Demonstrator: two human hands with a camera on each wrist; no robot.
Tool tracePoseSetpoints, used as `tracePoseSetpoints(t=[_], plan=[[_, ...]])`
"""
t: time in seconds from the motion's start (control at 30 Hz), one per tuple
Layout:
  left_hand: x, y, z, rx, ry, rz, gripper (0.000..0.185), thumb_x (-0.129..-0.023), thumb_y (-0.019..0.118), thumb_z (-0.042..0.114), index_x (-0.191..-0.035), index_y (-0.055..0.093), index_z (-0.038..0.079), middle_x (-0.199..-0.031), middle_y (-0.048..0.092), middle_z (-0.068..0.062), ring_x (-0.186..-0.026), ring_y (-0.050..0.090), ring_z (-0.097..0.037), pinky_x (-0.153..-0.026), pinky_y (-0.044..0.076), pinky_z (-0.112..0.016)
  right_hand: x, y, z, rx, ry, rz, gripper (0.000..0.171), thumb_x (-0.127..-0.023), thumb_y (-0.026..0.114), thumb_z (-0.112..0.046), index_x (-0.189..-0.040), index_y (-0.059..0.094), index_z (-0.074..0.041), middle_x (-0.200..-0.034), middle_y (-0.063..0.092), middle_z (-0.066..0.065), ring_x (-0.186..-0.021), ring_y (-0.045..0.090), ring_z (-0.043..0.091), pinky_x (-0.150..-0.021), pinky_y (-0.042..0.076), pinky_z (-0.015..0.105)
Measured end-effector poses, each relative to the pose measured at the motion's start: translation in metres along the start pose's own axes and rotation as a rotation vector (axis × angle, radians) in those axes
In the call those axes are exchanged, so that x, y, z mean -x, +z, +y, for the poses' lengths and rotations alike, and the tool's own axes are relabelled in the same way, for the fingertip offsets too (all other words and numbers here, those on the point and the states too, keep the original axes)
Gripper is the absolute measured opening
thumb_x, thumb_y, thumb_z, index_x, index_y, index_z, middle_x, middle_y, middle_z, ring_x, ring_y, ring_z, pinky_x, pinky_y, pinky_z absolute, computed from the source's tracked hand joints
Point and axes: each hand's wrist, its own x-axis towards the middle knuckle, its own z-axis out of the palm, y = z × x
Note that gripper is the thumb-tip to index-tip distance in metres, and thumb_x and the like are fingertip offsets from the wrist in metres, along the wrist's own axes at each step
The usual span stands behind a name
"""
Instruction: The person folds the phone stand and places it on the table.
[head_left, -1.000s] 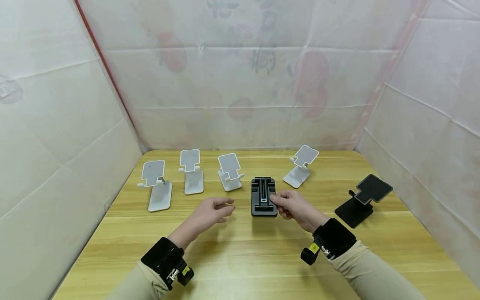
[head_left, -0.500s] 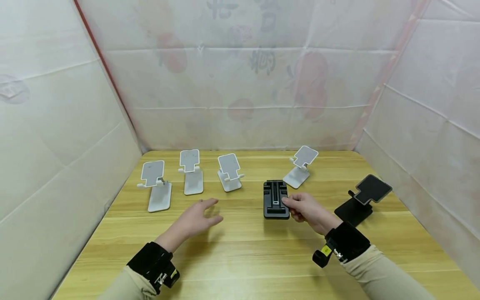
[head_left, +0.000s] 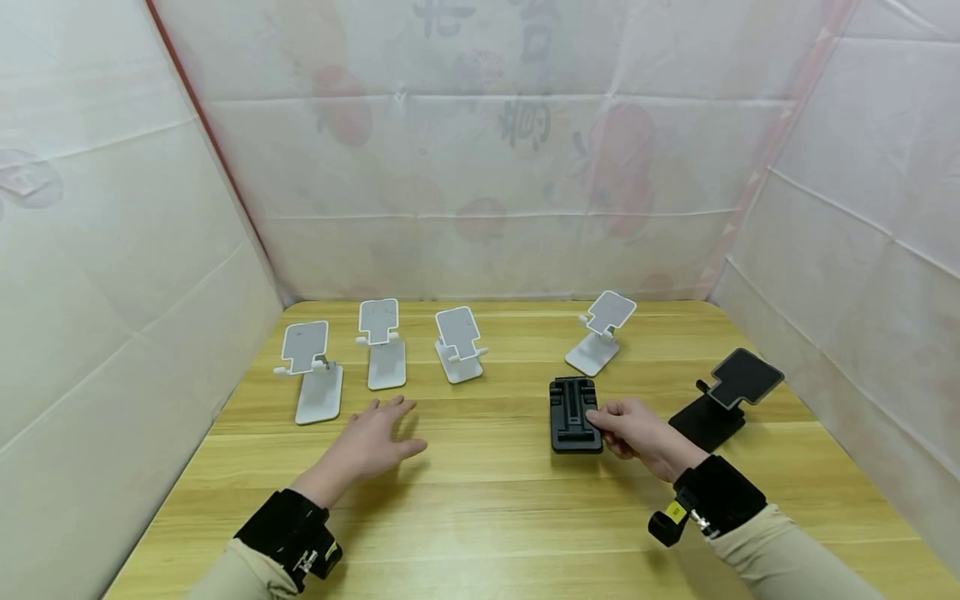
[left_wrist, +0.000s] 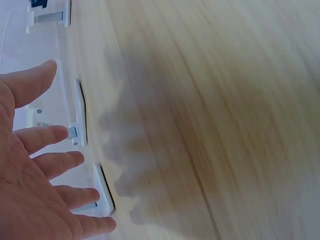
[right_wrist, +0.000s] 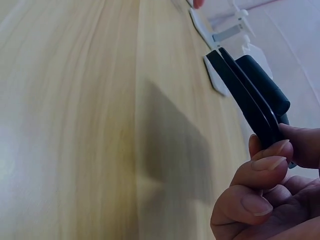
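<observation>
We can read no brand or label on any of the stands; the only writing is a few dark characters printed on the translucent sheeting behind the wooden table [head_left: 480, 508], too faint and cut off to make out. The right hand [head_left: 637, 429] pinches the folded black phone stand [head_left: 573, 414] at its right edge, thumb and curled fingers clamped on it, and the stand sits flat above the table to the right of centre; it is a matte plastic slab with a ribbed channel down its middle (from the right wrist view it reads as two thin plates stacked, edge on). The left hand [head_left: 371, 442] hovers low over the pale, straight-grained wood with fingers spread and straight, holding nothing. Beyond it stand three white phone stands [head_left: 381, 342] in a row, each a smooth rectangular base with a tilted plate and small lip. A fourth white stand [head_left: 600, 333] sits behind the black one, and an unfolded black stand [head_left: 723, 400] rests just beside the right hand.
</observation>
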Motion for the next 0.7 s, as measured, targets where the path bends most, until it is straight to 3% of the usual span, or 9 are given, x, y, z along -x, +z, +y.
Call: tracePoseSetpoints(t=[0.4, 0.7], plan=[[0.001, -0.014, -0.017, 0.069, -0.029, 0.029, 0.072, -0.098, 0.069, 0.038, -0.152, 0.043, -0.001, -0.159, 0.037, -0.026, -0.143, 0.026, -0.06, -0.116, 0.026, -0.075, 0.006, -0.006, 0.014, 0.058, 0.058, 0.033, 0.037, -0.104, 0.061, -0.032, -0.076, 0.054, -0.008, -0.067, 0.052, 0.003, -0.059, 0.041, 0.015, -0.055, 0.035, 0.025], [0.001, -0.027, -0.031, 0.145, -0.059, 0.057, 0.074, -0.1, 0.063, 0.042, -0.154, 0.039, -0.002, -0.155, 0.038, -0.031, -0.141, 0.037, -0.055, -0.115, 0.036, -0.068, 0.012, -0.011, 0.023, 0.124, 0.071, 0.027, 0.039, -0.104, 0.061, -0.033, -0.073, 0.055, -0.01, -0.065, 0.052, 0.002, -0.057, 0.044, 0.015, -0.051, 0.034, 0.023]])
